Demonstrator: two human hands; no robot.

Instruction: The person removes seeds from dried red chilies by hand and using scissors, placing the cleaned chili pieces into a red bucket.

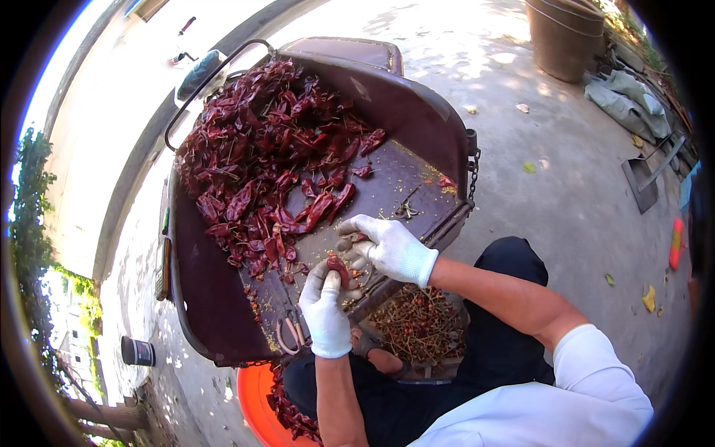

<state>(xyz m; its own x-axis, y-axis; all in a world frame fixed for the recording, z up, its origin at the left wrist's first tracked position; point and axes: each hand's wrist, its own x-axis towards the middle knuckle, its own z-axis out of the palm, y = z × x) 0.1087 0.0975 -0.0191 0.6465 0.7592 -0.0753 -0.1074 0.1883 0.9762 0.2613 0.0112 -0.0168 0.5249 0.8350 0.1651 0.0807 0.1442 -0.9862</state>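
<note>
Both my hands wear white gloves with greyed fingers and meet over the near edge of a dark maroon cart bed. Between the thumb and fingers of my left hand is a dried red chili pepper. My right hand, just above and to the right, has its fingers closed on a dark red bit of chili, mostly hidden by the glove. Beyond them a heap of dried chilies fills the far left of the bed. Scissors lie near my left wrist.
Below the bed edge, between my legs, sits a container of stems and chili scraps. An orange basin with chilies stands at lower left. A brush hangs on the cart's left side. A bucket and a dustpan are at right.
</note>
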